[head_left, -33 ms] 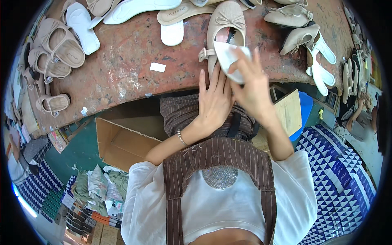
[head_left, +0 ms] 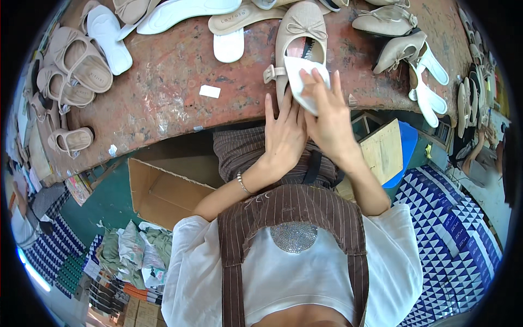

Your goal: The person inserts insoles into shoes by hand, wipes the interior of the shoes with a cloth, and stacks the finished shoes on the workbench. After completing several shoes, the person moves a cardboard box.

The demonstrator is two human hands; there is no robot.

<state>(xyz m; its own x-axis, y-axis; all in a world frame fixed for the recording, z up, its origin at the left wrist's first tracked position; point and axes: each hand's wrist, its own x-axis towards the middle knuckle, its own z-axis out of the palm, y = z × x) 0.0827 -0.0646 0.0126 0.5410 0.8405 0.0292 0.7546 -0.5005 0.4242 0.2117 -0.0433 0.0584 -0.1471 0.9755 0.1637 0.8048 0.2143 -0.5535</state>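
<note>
A beige shoe [head_left: 302, 24] with a bow and a side strap lies on the worn reddish table, toe pointing away from me. Its opening shows a pinkish inside and a dark strip. My right hand [head_left: 330, 117] grips a white insole [head_left: 302, 82], which covers the rear of the opening; two fingers bend over its upper face, and the thumb is hidden. Stretched out flat, my left hand [head_left: 286, 133] has its fingertips against the shoe's heel end, with the thumb apart. The insole's underside is out of sight.
Beige shoes [head_left: 81, 60] stand at the left beside a white insole [head_left: 110, 41]. More beige shoes [head_left: 400, 52] and white insoles [head_left: 427, 98] lie at the right. A small white label [head_left: 210, 91] is on the table [head_left: 169, 103]. Below sits an open cardboard box [head_left: 163, 191].
My right hand and the white insole have shifted slightly left, and the insole is turned differently over the shoe. The left hand stays at the heel.
</note>
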